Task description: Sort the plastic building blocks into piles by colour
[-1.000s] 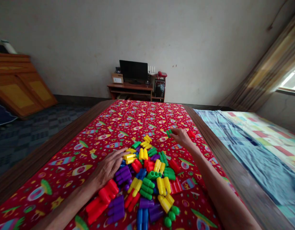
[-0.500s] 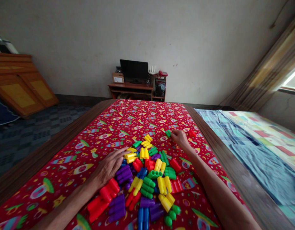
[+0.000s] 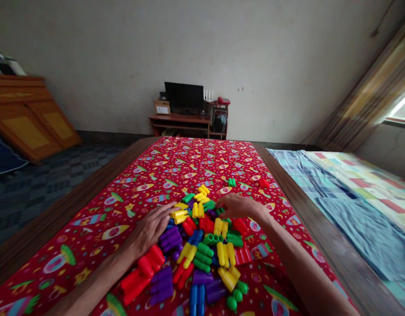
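Note:
A heap of plastic building blocks (image 3: 202, 245) in red, yellow, green, blue and purple lies on a red rocket-print cloth (image 3: 149, 184). My left hand (image 3: 149, 228) rests flat on the heap's left edge, fingers stretched over yellow and purple blocks. My right hand (image 3: 237, 206) hovers over the heap's far right side, fingers curled down onto green and purple blocks; whether it grips one is hidden. A small green block (image 3: 231, 181) and a small red block (image 3: 263, 182) lie apart on the cloth beyond my right hand.
The cloth covers a long wooden table (image 3: 90, 184). A bed with a checked blue sheet (image 3: 347, 206) runs along the right. A desk with a monitor (image 3: 184, 97) stands by the far wall, and a wooden cabinet (image 3: 27, 114) at the left.
My right hand has left the small green block on the cloth and drawn back toward me to the heap. My left hand has stayed put.

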{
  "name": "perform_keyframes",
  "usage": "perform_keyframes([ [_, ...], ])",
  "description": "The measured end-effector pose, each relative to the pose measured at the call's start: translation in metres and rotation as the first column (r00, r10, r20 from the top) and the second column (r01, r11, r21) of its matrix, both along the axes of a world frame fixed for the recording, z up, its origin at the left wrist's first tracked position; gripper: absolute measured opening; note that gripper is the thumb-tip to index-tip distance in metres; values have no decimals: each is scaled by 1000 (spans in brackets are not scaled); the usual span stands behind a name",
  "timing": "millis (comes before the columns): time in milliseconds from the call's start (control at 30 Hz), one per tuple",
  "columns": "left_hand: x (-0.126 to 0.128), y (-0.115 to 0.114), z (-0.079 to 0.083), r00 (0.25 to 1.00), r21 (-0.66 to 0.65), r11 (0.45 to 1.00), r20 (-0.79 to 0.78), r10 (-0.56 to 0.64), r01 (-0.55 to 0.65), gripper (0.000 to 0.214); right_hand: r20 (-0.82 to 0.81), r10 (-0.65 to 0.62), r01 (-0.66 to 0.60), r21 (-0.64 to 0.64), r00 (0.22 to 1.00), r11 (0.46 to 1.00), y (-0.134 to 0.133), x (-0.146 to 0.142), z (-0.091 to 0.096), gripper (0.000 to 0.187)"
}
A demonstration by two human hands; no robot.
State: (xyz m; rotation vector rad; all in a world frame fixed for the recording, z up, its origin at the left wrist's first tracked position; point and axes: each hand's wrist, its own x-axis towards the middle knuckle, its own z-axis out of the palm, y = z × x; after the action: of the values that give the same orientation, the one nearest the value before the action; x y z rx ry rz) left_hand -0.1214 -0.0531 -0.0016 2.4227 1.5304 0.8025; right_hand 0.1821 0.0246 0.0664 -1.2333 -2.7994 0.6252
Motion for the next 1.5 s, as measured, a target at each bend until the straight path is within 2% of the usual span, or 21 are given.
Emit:
perform_keyframes([
  [100,0,0,0,1000,13,1000,-18,0,0,54,-87,-18,10,-91,996,996,10,6,-2,22],
  [167,0,0,-1,1000,18,1000,-25,3,-3,54,-169,-111,100,-74,979,992,22,19,0,16],
  [267,-1,1,-2,1000,10,1000,-17,4,-4,55,-272,-265,274,-6,925,962,37,42,5,17],
  [333,-1,1,-3,1000,4,1000,-7,5,-5,55,-275,-300,306,-22,913,952,39,52,7,17],
  [433,-1,1,-2,1000,-4,1000,0,4,-4,54,-142,-200,188,-93,970,978,30,47,7,27],
  [500,-1,1,-1,1000,-10,1000,1,5,-5,54,-37,-113,110,-71,993,991,21,35,5,32],
  [633,-1,0,-2,1000,-23,1000,10,0,0,55,-18,-111,112,6,994,994,14,17,-2,32],
  [733,-1,0,-2,999,-41,999,38,-13,14,54,-155,-163,155,-66,974,986,22,23,-2,21],
  [800,2,0,5,994,-37,999,112,14,-10,53,-340,-177,144,-120,923,982,29,30,2,20],
  [900,13,1,28,934,-21,990,331,136,-137,56,-608,-161,67,-174,777,982,29,29,12,29],
  [967,24,-1,48,901,-61,988,405,156,-144,59,-693,-146,10,-196,706,981,18,16,17,31],
  [1067,44,-7,66,938,-135,991,341,54,-8,58,-719,-104,-61,-201,687,978,-10,-12,22,29],
  [1133,54,-12,66,965,-140,990,262,17,20,53,-705,-74,-87,-190,705,978,-29,-30,23,26],
  [1200,60,-16,59,981,-85,996,195,10,6,48,-692,-62,-79,-170,719,982,-39,-39,25,23],
  [1300,59,-18,47,988,18,999,152,26,-29,49,-738,-115,5,-150,664,989,-27,-31,26,23],
  [1367,56,-18,46,986,32,998,162,50,-56,48,-759,-181,98,-154,626,983,-3,-10,23,24],
  [1400,54,-16,48,982,17,998,180,61,-65,46,-741,-222,163,-152,633,975,12,3,20,23],
  [1467,54,-9,55,970,-49,997,229,76,-66,41,-649,-342,360,-110,680,926,39,30,9,21],
  [1500,55,-3,60,962,-93,994,264,77,-54,39,-592,-414,477,-55,692,877,50,42,1,21],
])
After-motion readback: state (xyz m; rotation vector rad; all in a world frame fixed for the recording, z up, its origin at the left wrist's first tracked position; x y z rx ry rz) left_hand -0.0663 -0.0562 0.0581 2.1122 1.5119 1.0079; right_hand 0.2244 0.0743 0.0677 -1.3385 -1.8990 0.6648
